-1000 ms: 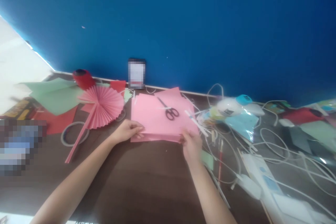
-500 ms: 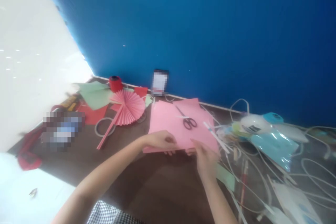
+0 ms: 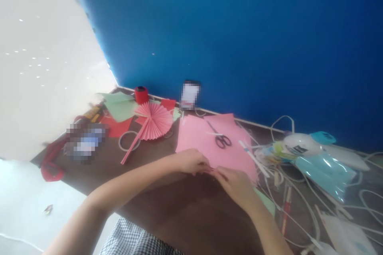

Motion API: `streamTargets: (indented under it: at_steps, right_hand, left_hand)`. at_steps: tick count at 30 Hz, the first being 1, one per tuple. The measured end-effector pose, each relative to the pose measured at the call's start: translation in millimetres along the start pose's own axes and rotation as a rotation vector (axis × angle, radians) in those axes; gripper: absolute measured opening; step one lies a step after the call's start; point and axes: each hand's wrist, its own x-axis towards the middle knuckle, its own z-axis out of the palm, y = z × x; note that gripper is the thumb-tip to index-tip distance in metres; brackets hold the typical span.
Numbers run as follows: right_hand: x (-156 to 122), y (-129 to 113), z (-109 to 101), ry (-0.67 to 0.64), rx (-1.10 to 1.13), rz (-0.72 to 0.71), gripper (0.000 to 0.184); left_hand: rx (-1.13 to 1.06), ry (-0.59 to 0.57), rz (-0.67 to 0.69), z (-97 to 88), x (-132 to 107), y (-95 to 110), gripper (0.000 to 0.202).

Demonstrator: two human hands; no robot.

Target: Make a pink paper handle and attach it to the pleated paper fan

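Observation:
Pink sheets of paper (image 3: 194, 131) lie on the dark table in front of me. On top of them rests a pair of scissors (image 3: 223, 141) with dark handles. My left hand (image 3: 193, 162) is closed at the near edge of the sheets, its fingers bent in a pinch. Facing it, almost touching, my right hand (image 3: 235, 183) pinches too. A thin bit of pink paper shows between the fingertips; the rest of it is hidden by my hands. To the left lies a pleated pink paper fan (image 3: 157, 121) with a long pink handle.
Further left are a tape roll (image 3: 129, 141), a red spool (image 3: 141, 95), green paper (image 3: 119, 105) and red paper (image 3: 118, 126). A phone (image 3: 190, 95) leans against the blue wall. White cables (image 3: 311, 207) and a shiny blue packet (image 3: 326, 171) crowd the right side.
My hands have come closer together and now pinch at one spot, where before they were apart along the pink paper's near edge. The whole view has shifted slightly.

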Motion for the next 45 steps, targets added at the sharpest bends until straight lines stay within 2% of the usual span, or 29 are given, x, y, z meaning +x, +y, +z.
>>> streamTargets:
  at_steps: [3, 6, 9, 13, 18, 23, 26, 30, 34, 37, 39, 42, 45]
  right_hand:
    - [-1.0, -3.6, -15.4, -0.154, 0.130, 0.068, 0.034]
    - [-2.3, -2.2, -25.2, -0.274, 0.256, 0.131, 0.035]
    - [-4.0, 1.7, -25.2, -0.350, 0.390, 0.212, 0.038]
    - [-3.2, 3.9, -19.6, -0.416, 0.539, 0.254, 0.038]
    - [7.3, 2.7, -10.4, -0.337, 0.523, 0.162, 0.041]
    - [17.7, 8.0, 0.6, -0.334, 0.557, 0.184, 0.039]
    - [25.7, 13.2, 5.1, -0.261, 0.478, 0.159, 0.035]
    - [38.7, 23.4, 11.4, -0.129, 0.336, 0.137, 0.026]
    - [48.7, 34.1, 20.4, -0.049, 0.272, 0.212, 0.013]
    - [50.8, 37.1, 27.7, 0.081, 0.127, 0.125, 0.011]
    - [49.4, 34.8, 32.8, 0.135, 0.017, 0.003, 0.015]
    - [45.5, 26.2, 40.5, 0.112, -0.068, -0.197, 0.025]
    - [44.7, 17.0, 46.1, 0.091, -0.066, -0.236, 0.018]
  left_hand:
    - [-0.009, -0.061, -0.053, -9.1, -16.1, -0.4, 0.036]
    - [0.060, -0.045, -0.003, -15.5, -30.6, -1.8, 0.036]
    - [0.080, -0.021, 0.016, -19.2, -42.2, -7.6, 0.037]
    - [-0.079, -0.062, -0.104, -20.4, -55.1, -27.6, 0.044]
    - [-0.241, -0.064, -0.216, -17.6, -65.8, -55.2, 0.041]
    - [-0.249, -0.002, -0.281, -20.8, -68.7, -70.2, 0.044]
    - [-0.169, 0.070, -0.236, -28.6, -63.1, -75.0, 0.038]
    - [-0.063, 0.253, -0.161, -34.2, -51.4, -80.9, 0.023]
    - [0.131, 0.361, -0.169, -26.6, -43.1, -84.6, 0.018]
    - [0.389, 0.406, -0.149, -17.5, -41.1, -82.4, 0.020]
    - [0.555, 0.397, -0.115, -10.5, -40.7, -77.9, 0.022]
    - [0.722, 0.301, -0.018, 0.8, -40.2, -68.3, 0.021]
    - [0.768, 0.233, -0.001, 9.5, -39.1, -59.6, 0.016]
